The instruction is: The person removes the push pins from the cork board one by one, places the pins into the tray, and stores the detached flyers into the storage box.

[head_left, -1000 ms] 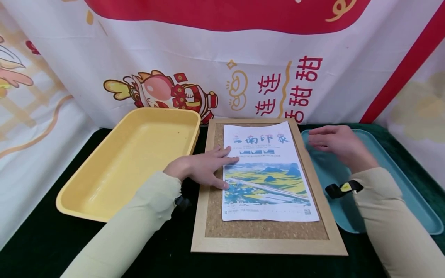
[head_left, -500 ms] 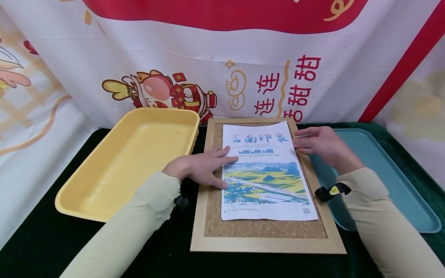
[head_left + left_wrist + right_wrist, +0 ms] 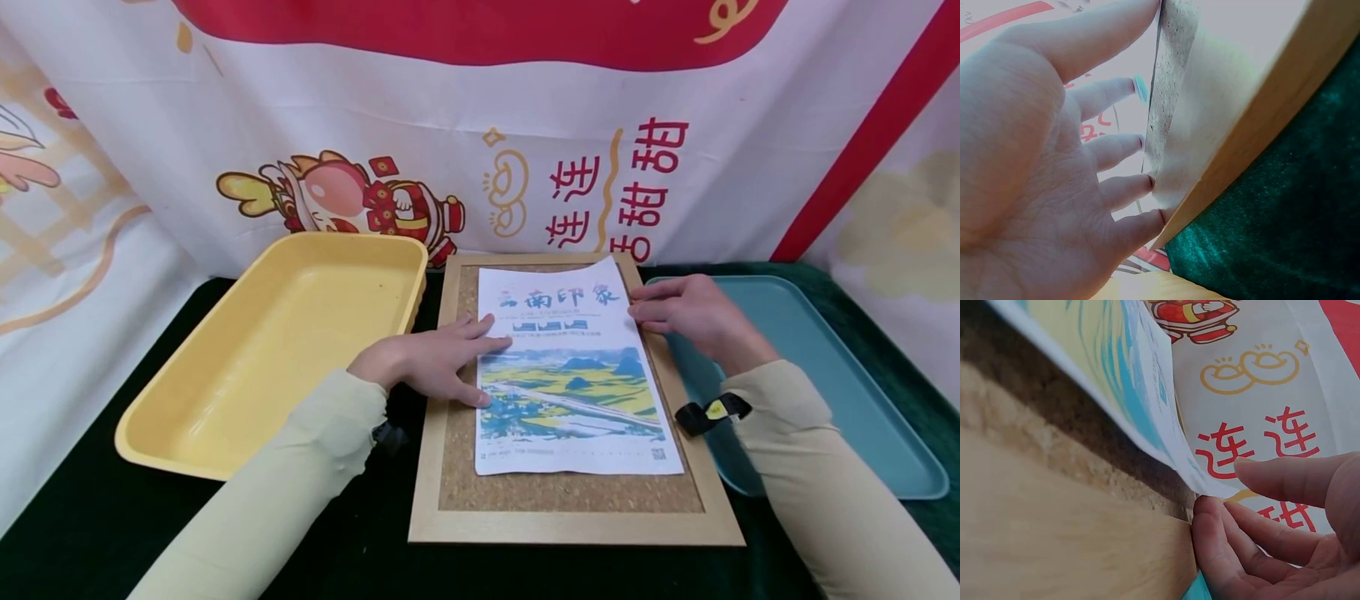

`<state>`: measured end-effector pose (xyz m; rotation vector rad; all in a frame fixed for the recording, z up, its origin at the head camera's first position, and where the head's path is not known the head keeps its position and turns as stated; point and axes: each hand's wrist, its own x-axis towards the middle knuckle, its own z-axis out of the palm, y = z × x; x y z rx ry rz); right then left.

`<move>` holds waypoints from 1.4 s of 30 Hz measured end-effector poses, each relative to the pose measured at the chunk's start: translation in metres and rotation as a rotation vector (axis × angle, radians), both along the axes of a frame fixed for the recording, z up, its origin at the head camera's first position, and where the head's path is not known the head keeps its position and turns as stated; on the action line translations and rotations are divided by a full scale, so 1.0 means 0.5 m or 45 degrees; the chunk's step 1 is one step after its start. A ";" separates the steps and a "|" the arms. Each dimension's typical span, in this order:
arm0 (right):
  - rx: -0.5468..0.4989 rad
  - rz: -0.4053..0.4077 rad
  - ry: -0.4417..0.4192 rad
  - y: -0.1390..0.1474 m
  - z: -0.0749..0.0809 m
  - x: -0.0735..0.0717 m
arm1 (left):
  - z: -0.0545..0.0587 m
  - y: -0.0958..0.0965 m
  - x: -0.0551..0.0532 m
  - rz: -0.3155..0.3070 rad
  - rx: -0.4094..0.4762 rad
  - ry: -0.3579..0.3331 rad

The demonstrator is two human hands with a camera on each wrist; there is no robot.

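A printed paper poster (image 3: 573, 392) with a landscape picture lies on a wood-framed cork board (image 3: 570, 496). My left hand (image 3: 438, 362) rests spread on the poster's left edge, its fingers reaching over the paper. In the left wrist view, the left palm (image 3: 1054, 187) shows beside the board's frame, its fingers extended. My right hand (image 3: 693, 312) is at the poster's upper right edge, by the frame. In the right wrist view, the poster's raised edge (image 3: 1175, 465) reaches between the right thumb (image 3: 1285, 481) and fingers (image 3: 1210, 534), with a small gap showing below the thumb.
A yellow tray (image 3: 277, 333) stands left of the board. On the right a blue tray (image 3: 817, 383) lies partly under the right forearm. Dark green cloth (image 3: 360, 542) covers the table. A white and red printed banner (image 3: 420, 100) hangs behind.
My right hand has moved left from over the blue tray to the poster's right edge. The left hand stays in place on the poster.
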<state>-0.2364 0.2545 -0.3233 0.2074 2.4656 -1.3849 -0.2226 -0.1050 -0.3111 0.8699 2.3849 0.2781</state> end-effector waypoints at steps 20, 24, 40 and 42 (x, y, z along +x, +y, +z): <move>0.088 -0.041 0.001 -0.005 -0.012 -0.001 | 0.002 0.002 0.002 -0.012 0.020 0.023; 0.101 -0.044 -0.005 -0.007 -0.012 0.000 | 0.003 0.003 0.000 -0.009 0.042 0.037; -0.100 -0.183 -0.039 0.004 -0.022 -0.007 | 0.024 0.018 0.006 0.547 0.418 -0.060; -0.114 -0.196 -0.038 0.007 -0.022 -0.006 | 0.025 0.020 0.007 0.634 0.524 -0.162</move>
